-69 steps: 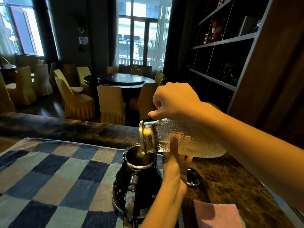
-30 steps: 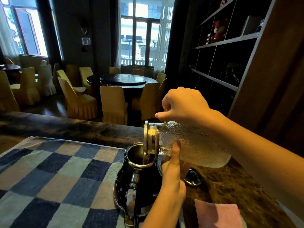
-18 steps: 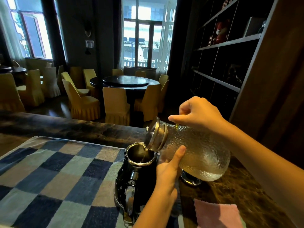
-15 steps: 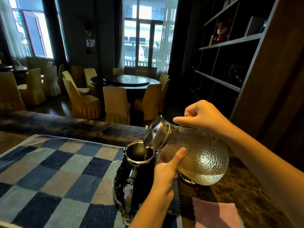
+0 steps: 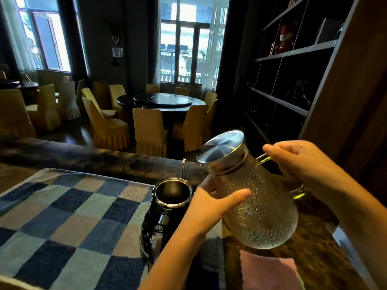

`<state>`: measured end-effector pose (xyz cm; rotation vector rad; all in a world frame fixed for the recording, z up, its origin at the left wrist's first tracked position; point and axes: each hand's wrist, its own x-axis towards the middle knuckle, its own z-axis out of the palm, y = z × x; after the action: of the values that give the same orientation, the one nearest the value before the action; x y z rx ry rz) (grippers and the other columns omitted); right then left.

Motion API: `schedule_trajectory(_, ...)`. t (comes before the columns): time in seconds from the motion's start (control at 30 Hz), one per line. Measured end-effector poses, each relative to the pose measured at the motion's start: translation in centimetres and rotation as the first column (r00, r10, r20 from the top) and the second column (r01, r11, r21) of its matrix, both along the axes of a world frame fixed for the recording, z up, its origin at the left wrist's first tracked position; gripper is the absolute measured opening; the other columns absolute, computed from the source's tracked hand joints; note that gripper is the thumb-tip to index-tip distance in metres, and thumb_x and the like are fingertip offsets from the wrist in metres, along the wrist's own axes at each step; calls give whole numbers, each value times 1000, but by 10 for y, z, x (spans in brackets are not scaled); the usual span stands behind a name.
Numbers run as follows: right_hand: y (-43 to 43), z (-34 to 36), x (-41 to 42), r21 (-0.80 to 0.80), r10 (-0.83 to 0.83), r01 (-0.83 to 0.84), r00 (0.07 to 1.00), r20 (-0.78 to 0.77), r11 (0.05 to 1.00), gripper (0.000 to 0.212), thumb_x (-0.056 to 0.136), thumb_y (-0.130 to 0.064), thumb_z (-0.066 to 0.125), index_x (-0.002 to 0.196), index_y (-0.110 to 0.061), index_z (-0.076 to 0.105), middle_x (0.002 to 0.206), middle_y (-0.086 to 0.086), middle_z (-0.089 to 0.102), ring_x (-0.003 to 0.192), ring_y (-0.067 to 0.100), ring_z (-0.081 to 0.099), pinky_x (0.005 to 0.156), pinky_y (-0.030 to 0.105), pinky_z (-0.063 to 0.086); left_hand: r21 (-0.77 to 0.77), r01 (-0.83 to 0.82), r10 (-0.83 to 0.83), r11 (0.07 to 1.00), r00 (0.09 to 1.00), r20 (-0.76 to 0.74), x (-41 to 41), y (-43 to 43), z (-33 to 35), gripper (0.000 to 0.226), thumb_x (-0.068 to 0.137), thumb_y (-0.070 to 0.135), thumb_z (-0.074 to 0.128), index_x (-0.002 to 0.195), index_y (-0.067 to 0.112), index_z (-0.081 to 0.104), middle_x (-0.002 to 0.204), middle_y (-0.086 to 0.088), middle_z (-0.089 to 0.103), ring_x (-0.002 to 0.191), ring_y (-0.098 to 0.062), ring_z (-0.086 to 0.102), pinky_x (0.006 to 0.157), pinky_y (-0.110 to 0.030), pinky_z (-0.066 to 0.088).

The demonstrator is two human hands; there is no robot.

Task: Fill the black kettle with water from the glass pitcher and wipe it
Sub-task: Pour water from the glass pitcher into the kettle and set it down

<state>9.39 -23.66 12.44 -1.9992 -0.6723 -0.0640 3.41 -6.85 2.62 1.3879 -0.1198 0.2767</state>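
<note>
The black kettle (image 5: 165, 214) stands with its mouth uncovered on the right edge of a checked towel (image 5: 69, 222). Just right of it, the textured glass pitcher (image 5: 257, 208) with a metal lid is held nearly upright, tipped slightly left, above the counter. My right hand (image 5: 299, 162) grips its handle. My left hand (image 5: 211, 206) cups the pitcher's side, thumb across the front, fingers behind the glass. The pitcher's spout is clear of the kettle's mouth.
A pink cloth (image 5: 270, 273) lies on the dark marble counter (image 5: 104, 160) below the pitcher. A dark shelf unit (image 5: 293, 84) rises on the right. Beyond the counter are a round table (image 5: 163, 100) and yellow-covered chairs (image 5: 106, 126).
The pitcher has swung from lying tilted over the kettle's mouth to nearly upright and moved right, away from the kettle. Both hands stayed on it.
</note>
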Motion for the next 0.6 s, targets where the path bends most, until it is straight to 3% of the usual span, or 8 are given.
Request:
schedule_trajectory(0.13,9,37,-13,66,104,-107,993,48,992,40,71,-52,60,47,-20,50,40,-9,32,36,3,25,36,12,23,110,10,-21,994,995,95,-6,26,36,52,59,30,81,107,24,64,101,12,74,94,-3,68,77,-19,55)
schedule_trajectory(0.27,42,57,-20,172,216,-214,976,10,962,41,75,-50,59,53,-17,47,41,-10,28,35,5,20,34,14,19,272,14,-51,962,990,131,-12,75,77,43,59,32,80,99,27,65,93,13,74,89,-2,69,68,-16,55)
schedule_trajectory(0.33,69,55,-22,250,222,-209,975,-25,945,43,74,-49,58,59,-11,47,39,-10,27,33,5,19,35,12,18,387,4,-58,922,990,127,-15,107,94,42,62,29,76,103,26,66,100,8,73,94,-4,68,76,-19,56)
schedule_trajectory(0.43,119,40,-25,371,227,-194,973,-47,908,46,86,-42,59,49,-20,43,36,-9,28,30,4,21,34,11,18,505,24,-67,863,995,68,-19,163,112,38,73,20,73,109,23,63,91,13,72,85,7,66,71,-9,52)
schedule_trajectory(0.5,154,27,-30,417,237,-192,970,-57,888,47,83,-45,55,46,-20,40,38,-9,29,31,4,22,35,14,20,572,107,-126,813,992,-5,-19,201,119,35,72,22,73,102,38,63,91,22,72,89,8,66,68,-8,51)
schedule_trajectory(0.6,205,9,-40,426,200,-160,978,-53,891,51,86,-47,51,44,-19,45,39,-10,35,36,2,29,41,20,24,608,217,-138,764,975,-174,-17,256,124,37,68,31,75,99,46,61,96,31,69,93,10,64,68,-7,51)
